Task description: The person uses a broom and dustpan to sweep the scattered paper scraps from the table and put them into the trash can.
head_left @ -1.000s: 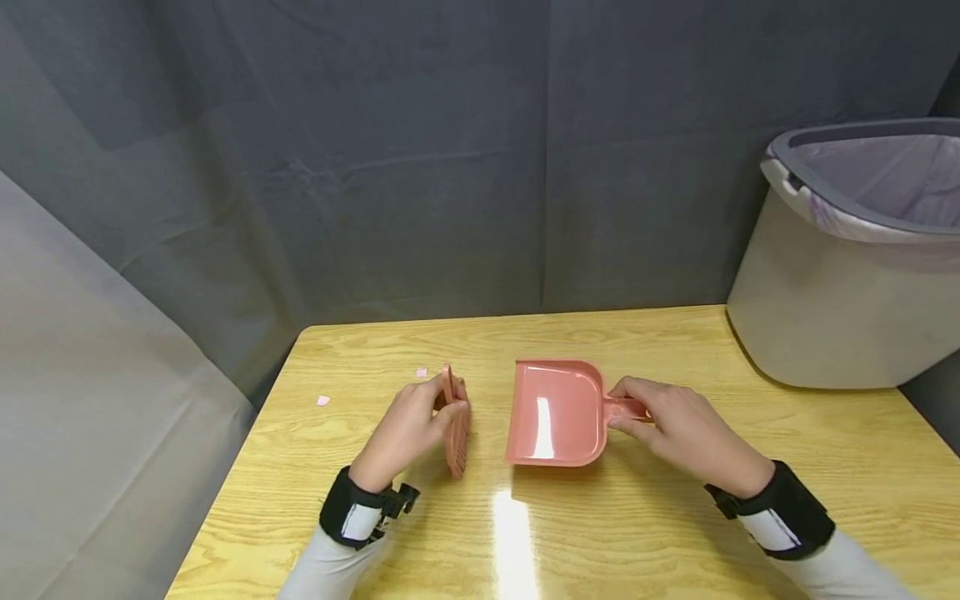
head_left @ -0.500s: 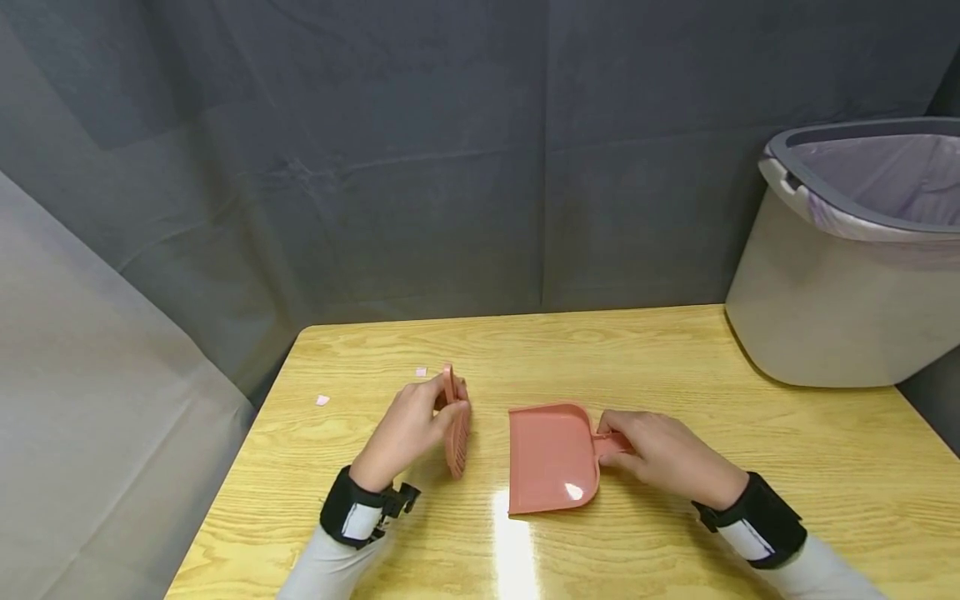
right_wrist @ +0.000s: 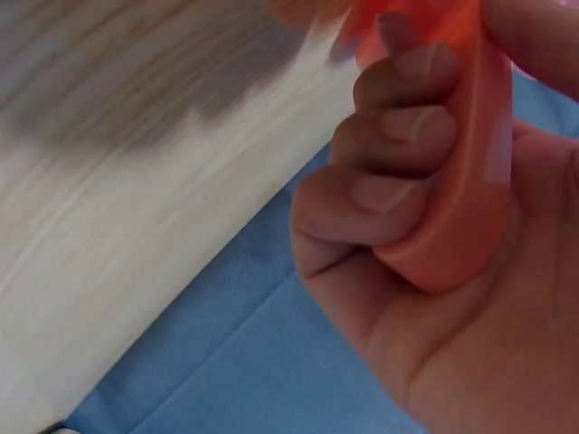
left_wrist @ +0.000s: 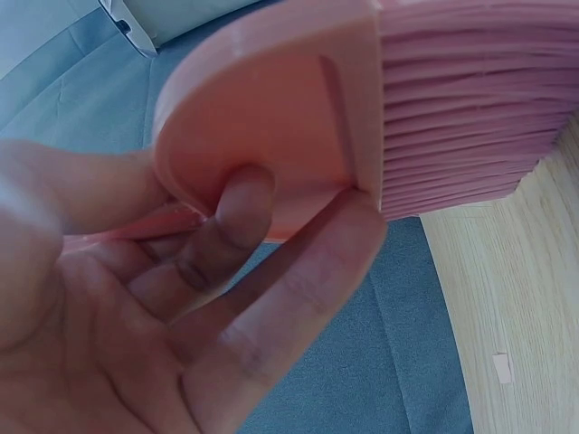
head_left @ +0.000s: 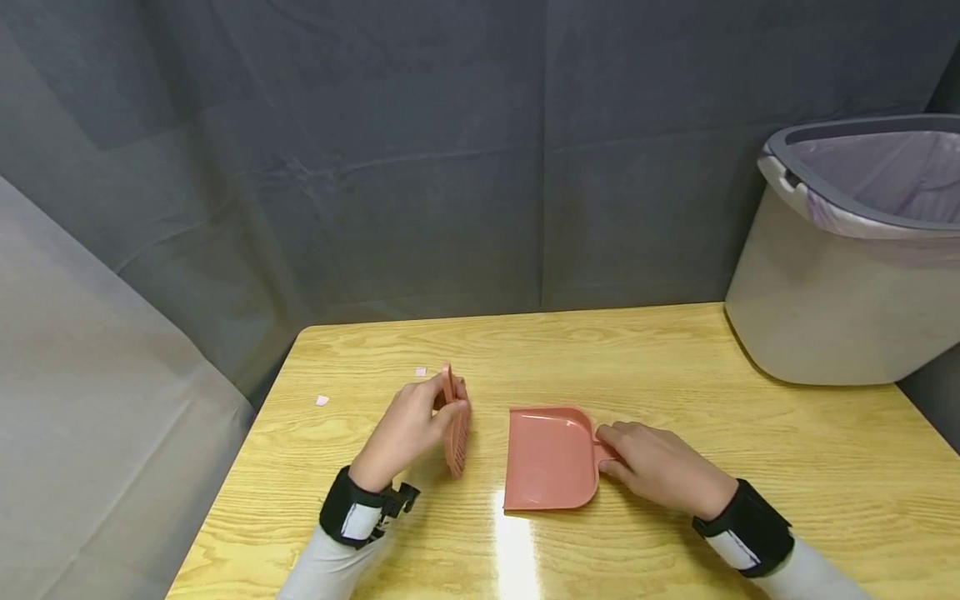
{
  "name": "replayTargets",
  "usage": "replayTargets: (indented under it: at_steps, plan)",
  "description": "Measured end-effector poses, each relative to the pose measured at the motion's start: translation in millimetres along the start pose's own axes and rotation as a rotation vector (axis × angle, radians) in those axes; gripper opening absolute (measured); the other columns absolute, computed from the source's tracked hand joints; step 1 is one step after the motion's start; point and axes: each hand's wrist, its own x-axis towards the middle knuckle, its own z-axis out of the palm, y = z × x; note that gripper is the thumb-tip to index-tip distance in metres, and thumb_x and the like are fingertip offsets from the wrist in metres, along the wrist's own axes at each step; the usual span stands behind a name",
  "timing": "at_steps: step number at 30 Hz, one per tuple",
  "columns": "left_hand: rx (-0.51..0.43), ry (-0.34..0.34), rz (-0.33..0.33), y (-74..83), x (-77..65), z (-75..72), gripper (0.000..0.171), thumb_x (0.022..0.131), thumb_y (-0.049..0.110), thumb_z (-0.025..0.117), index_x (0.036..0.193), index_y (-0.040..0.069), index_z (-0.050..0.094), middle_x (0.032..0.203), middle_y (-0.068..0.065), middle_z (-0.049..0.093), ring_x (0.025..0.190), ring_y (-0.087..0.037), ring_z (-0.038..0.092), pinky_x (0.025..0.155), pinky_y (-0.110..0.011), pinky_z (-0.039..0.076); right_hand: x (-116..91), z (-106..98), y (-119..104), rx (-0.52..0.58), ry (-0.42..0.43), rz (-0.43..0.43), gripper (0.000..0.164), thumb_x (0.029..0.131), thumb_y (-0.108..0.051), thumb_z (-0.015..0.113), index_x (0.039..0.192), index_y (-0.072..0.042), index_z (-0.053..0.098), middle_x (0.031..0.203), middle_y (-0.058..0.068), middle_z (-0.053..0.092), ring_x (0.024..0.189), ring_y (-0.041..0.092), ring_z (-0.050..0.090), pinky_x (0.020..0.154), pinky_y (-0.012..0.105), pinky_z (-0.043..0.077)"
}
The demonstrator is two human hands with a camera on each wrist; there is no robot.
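My left hand grips a pink hand brush left of the table's middle. In the left wrist view the brush's plastic head lies between thumb and fingers, its pink bristles pointing right. A matching pink dustpan sits low over the table to the right, its straight lip facing the brush. My right hand holds the dustpan by its handle; the right wrist view shows the fingers curled round that handle. The pan's inside looks bare.
Two small pale paper scraps, one scrap at the far left and another scrap just behind the brush, lie on the wooden table. A lined waste bin stands at the back right. Grey cloth hangs behind the table.
My right hand has brought the dustpan toward me and lowered it, and its tilt has shifted slightly. The left hand and the brush have stayed in place.
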Motion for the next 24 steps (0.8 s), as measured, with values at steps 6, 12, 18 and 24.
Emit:
replayTargets:
  at_steps: [6,12,18,24]
  plan:
    - [0.006,0.008,-0.013,0.6,-0.8,-0.8,0.011,0.098,0.012,0.073,0.106,0.006,0.069,0.094,-0.004,0.073,0.085,-0.018,0.07,0.07,-0.035,0.056,1,2,-1,-0.004,0.024,0.02,0.016,0.099,-0.028,0.071,0.109,-0.016,0.064,0.085,-0.011,0.055,0.072,0.006,0.045,0.063,0.029,0.039]
    - [0.011,0.012,-0.022,-1.7,-1.5,-1.3,0.009,0.097,0.012,0.074,0.102,0.007,0.069,0.092,-0.004,0.073,0.084,-0.018,0.071,0.072,-0.034,0.057,3,4,-1,0.022,0.037,0.021,0.018,0.099,-0.03,0.071,0.111,-0.017,0.068,0.089,-0.012,0.059,0.074,0.004,0.048,0.065,0.029,0.042]
    - [-0.003,0.011,-0.02,-3.9,-2.8,-4.3,0.011,0.097,0.013,0.074,0.105,0.007,0.071,0.097,-0.004,0.074,0.085,-0.018,0.071,0.073,-0.034,0.057,4,7,-1,0.056,0.032,0.023,0.018,0.099,-0.034,0.071,0.109,-0.019,0.068,0.085,-0.014,0.055,0.071,0.004,0.046,0.063,0.027,0.04]
    - [-0.032,0.028,-0.017,-6.5,-3.1,-13.6,0.011,0.098,0.014,0.073,0.105,0.006,0.071,0.101,-0.007,0.075,0.086,-0.018,0.071,0.074,-0.035,0.057,3,6,0,0.072,0.018,0.037,0.015,0.099,-0.035,0.071,0.104,-0.021,0.068,0.083,-0.014,0.055,0.071,0.004,0.047,0.064,0.027,0.04]
